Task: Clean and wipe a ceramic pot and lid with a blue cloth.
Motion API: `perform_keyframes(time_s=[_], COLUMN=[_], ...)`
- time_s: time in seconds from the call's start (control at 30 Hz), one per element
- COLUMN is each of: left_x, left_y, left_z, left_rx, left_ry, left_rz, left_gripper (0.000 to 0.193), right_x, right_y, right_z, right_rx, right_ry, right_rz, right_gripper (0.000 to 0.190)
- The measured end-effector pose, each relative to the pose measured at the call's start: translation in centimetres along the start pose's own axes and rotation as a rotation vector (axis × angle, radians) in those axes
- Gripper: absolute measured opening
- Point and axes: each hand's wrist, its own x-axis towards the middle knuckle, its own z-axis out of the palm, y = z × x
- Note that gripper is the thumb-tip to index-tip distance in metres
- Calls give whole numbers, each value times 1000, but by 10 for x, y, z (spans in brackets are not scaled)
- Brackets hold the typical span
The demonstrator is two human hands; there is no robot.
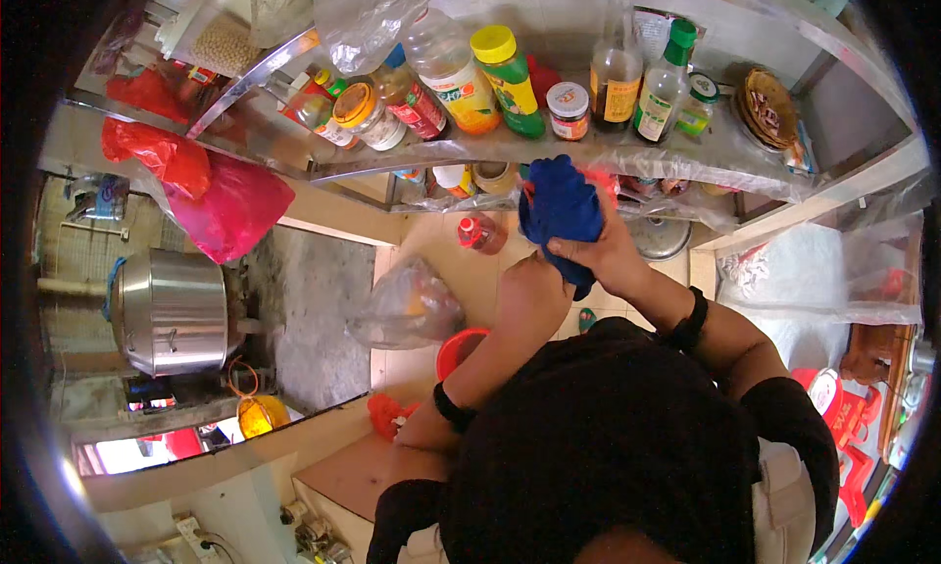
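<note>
A bunched dark blue cloth (562,204) is held up in front of the shelf's lower edge. My right hand (606,248) grips it from the right side, its thumb pressed across the folds. Lower down, my left hand (535,288) is closed at the cloth's bottom end, close against the right hand. The left fingers are mostly hidden, and whether the cloth wraps around something cannot be seen. Just behind the cloth runs the plastic-covered front of the metal shelf (470,152).
On the shelf stand a green bottle with yellow cap (511,82), a dark sauce bottle (616,86), a small white-lidded jar (567,112) and a woven basket (768,108). Below are a red-capped bottle (481,235), a plastic bag (412,307) and a red bucket (459,347). A steel pot (176,314) is left.
</note>
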Motion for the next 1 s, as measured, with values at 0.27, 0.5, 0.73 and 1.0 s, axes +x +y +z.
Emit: perform_keyframes(time_s=[0.27,0.5,0.73,1.0], left_x=[7,6,-3,27], left_y=[15,20,-10,-56], left_z=[-14,-21,-49,-68], left_rx=[-22,270,57,-922], left_ry=[4,-39,-34,197], left_rz=[-27,-103,41,-192], left_gripper=[23,22,29,38], right_x=[18,10,26,29], right_y=[-4,-2,-2,-11], right_z=[-17,2,-5,34], right_rx=[352,103,339,188], right_ry=[19,-41,-2,-80], right_rz=[272,138,289,184], right_gripper=[70,69,55,49])
